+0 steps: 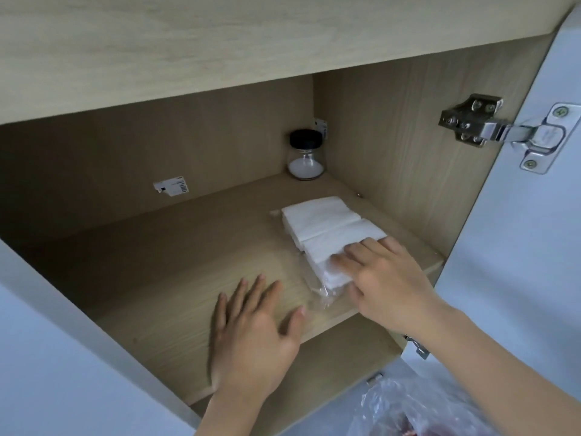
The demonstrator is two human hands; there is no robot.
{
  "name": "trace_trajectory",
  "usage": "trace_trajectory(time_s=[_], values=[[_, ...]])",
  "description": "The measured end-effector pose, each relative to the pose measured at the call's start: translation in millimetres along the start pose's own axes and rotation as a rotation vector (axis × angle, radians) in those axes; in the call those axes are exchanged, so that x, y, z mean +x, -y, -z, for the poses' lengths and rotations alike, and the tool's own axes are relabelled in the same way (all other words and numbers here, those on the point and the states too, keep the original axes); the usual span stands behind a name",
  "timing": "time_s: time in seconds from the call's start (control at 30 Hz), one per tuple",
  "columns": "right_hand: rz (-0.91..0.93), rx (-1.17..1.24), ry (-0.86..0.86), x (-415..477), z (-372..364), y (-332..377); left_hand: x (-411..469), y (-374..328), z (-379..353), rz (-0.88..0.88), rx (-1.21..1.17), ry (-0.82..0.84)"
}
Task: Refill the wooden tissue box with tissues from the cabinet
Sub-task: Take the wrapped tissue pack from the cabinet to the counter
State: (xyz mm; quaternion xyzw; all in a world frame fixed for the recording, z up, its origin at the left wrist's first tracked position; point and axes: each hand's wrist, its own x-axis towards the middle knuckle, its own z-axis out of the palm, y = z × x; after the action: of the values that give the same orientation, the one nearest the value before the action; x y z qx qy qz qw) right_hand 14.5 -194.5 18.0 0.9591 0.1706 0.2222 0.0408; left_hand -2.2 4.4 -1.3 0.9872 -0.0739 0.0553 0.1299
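Both hands (251, 335) (386, 278) at tissues (327, 228), shelf edge (345, 320).

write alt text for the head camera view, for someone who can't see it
A person's right hand rests on a stack of white tissues on an open cabinet's shelf; the left hand hovers open beside it. A black-lidded jar stands behind.

Single head-worn view, angled upward and forward at close range into open cabinet (361, 99); shelf (176, 278) filling mid-frame.

My left grip (254, 335): flat, fingers spread, palm down. My right grip (386, 278): extended forward, fingers lightly curled, palm down.
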Motion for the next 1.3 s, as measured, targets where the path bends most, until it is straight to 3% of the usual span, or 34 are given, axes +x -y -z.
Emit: trace_trajectory(time_s=[0.17,0.27,0.3,0.33,0.4,0.5,0.6,0.87,1.07,1.17,1.3], values=[[0.017,0.116,0.344,-15,41,6,-1,4,1,0.151,-0.37,-0.108],[-0.162,0.605,0.659,5,74,-8,-2,7,-1,0.119,-0.495,-0.176],[-0.278,0.791,0.599,15,75,-14,-2,7,-1,0.11,-0.526,-0.197],[-0.416,0.913,0.432,27,70,-21,-2,7,-1,0.105,-0.54,-0.216],[-0.709,0.899,0.152,52,52,-35,-2,5,-1,0.104,-0.543,-0.24],[-0.891,0.807,0.274,68,23,-39,-3,4,0,0.102,-0.537,-0.233],[-0.884,0.746,0.406,70,10,-33,-2,4,3,0.089,-0.523,-0.209],[-0.812,0.837,0.43,53,4,-9,7,-10,24,0.278,-0.646,-0.061],[-0.765,0.99,0.272,41,0,5,37,-31,37,0.435,-0.852,0.224],[-0.822,1.269,0.135,27,-2,13,37,-28,36,0.499,-1.09,0.232],[-0.895,1.516,-0.066,6,1,23,28,-31,40,0.399,-1.348,0.185]])
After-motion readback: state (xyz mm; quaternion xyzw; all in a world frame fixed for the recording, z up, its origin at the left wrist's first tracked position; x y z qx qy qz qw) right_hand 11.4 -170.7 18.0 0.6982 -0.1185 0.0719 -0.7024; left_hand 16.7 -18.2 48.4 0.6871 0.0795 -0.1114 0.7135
